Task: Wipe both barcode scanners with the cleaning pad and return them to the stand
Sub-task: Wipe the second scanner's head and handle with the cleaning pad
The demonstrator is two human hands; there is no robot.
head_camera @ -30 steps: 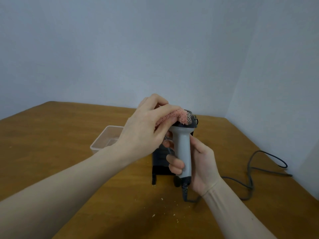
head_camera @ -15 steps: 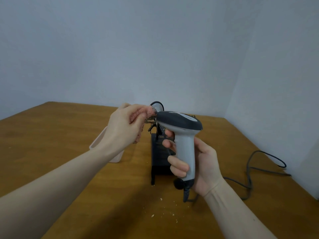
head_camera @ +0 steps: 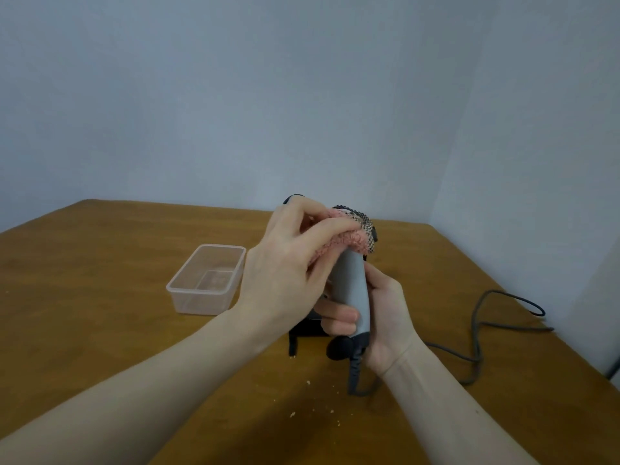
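My right hand (head_camera: 385,313) grips the grey handle of a barcode scanner (head_camera: 352,290), held upright above the table. My left hand (head_camera: 288,266) presses a pink cleaning pad (head_camera: 345,239) with a dark mesh side over the scanner's head, which the pad covers. Behind both hands stands the black stand (head_camera: 303,330), mostly hidden. A small dark part of something (head_camera: 291,198) shows above my left fingers, at the top of the stand; I cannot tell what it is.
A clear plastic container (head_camera: 206,280) sits on the wooden table (head_camera: 100,297) to the left of the stand. The scanner's grey cable (head_camera: 479,330) loops across the table at the right. Small crumbs (head_camera: 308,397) lie near the front. Walls close the back and right.
The scanner has turned from side-on to upright with its head away from me. My left hand moved the pad from the scanner's front end onto the top of its head.
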